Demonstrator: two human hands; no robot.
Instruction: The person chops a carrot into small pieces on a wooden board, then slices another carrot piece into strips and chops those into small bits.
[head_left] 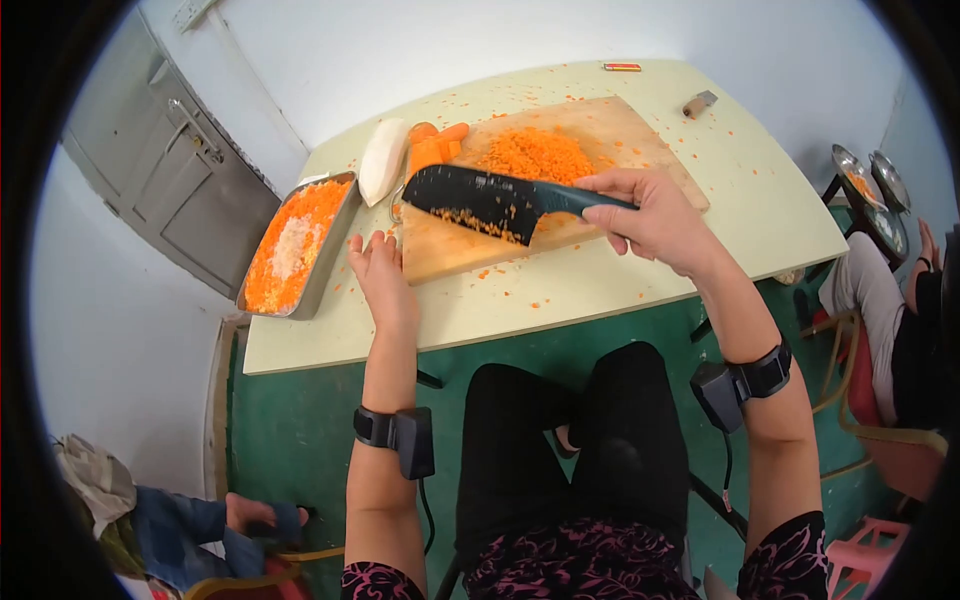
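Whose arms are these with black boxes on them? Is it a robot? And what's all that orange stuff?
It isn't a robot, it's a person sitting at a table. There's one picture, from a camera worn on the head, looking forward and down. The right hand holds a big dark knife, with orange bits stuck to its blade. The left hand holds nothing, near the edge of a wooden board. On the board is a heap of finely chopped orange bits, probably carrot. Further left are a long pale vegetable and a metal tray of orange and whitish bits. The black boxes are strapped to the arms; I can't tell why.
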